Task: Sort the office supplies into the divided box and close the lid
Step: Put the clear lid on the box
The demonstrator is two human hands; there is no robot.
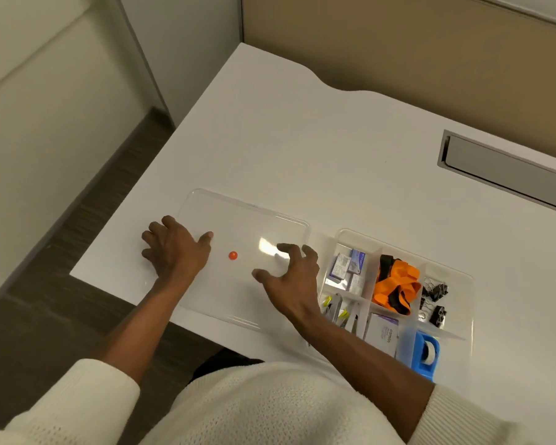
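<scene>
A clear flat lid [244, 220] with a small orange knob [233, 255] lies on the white desk, left of the divided clear box [463, 284]. My left hand [174, 252] rests on the lid's left edge, thumb on top. My right hand [294, 277] hovers over the lid's right side, fingers spread and curled. The box holds small staple boxes [349, 268], an orange lanyard [397, 284], black binder clips [434, 300], staple removers [336, 308], a white carton [382, 332] and a blue tape dispenser [426, 354].
The white desk [302, 139] ends close to my body and at the left, with dark floor [61, 284] beyond. A grey metal cable slot [501, 168] is set in the desk at the far right. A tan partition stands behind.
</scene>
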